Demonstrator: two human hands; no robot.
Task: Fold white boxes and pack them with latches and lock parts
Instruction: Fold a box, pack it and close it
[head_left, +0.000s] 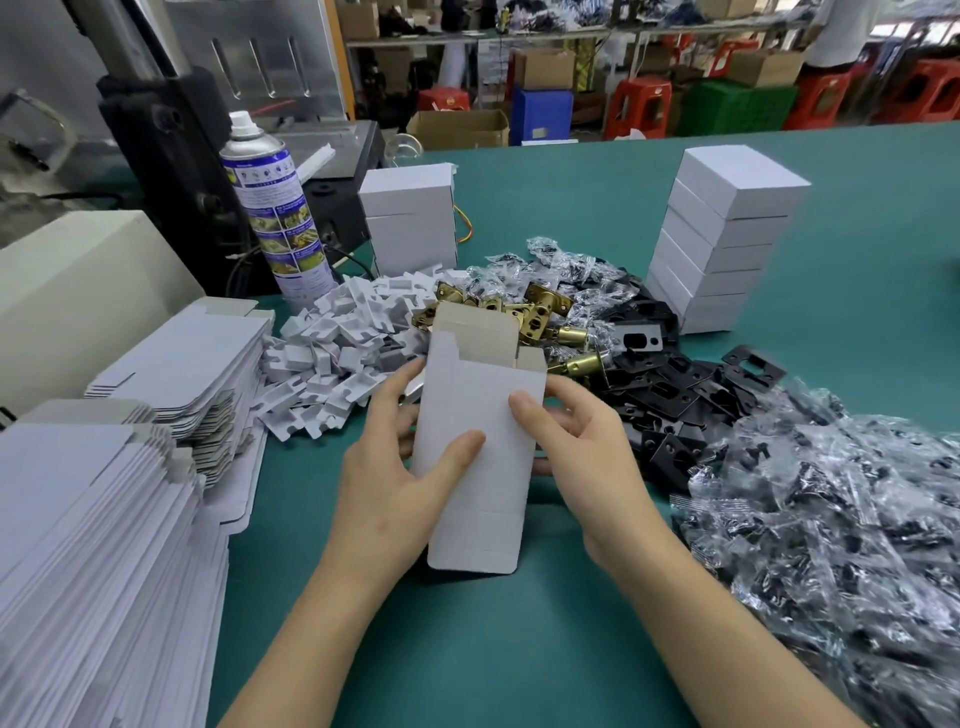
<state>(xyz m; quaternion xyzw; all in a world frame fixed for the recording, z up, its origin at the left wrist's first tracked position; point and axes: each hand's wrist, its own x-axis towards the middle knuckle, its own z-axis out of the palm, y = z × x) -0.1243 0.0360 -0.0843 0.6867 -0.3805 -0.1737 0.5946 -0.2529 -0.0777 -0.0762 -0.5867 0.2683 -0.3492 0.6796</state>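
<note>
A half-formed white box (475, 447) stands upright over the middle of the green table (467, 649), both its end flaps still unfolded, the top one showing a grey inside. The left hand (384, 483) grips its left edge, thumb flat on the front panel and fingers behind; the right hand (582, 452) clamps the right edge the same way.

The box looks newly opened from flat card, with nothing visible inside, so closing an end and filling it appear still to come. Some work seems done: a tall stack of closed boxes (722, 249) stands well behind to the right and a shorter stack (410, 223) behind to the left. Much appears left, judging by the deep piles of flat blanks (93, 519) at the left.

Just beyond the box lie shiny brass latches (524, 312), cylindrical with square faceplates. Beside them spread matt black plates (665, 395), notched white inserts (332, 353) and crinkled clear bags of dark screws (831, 519). A spray can (275, 208) stands at the far left.
</note>
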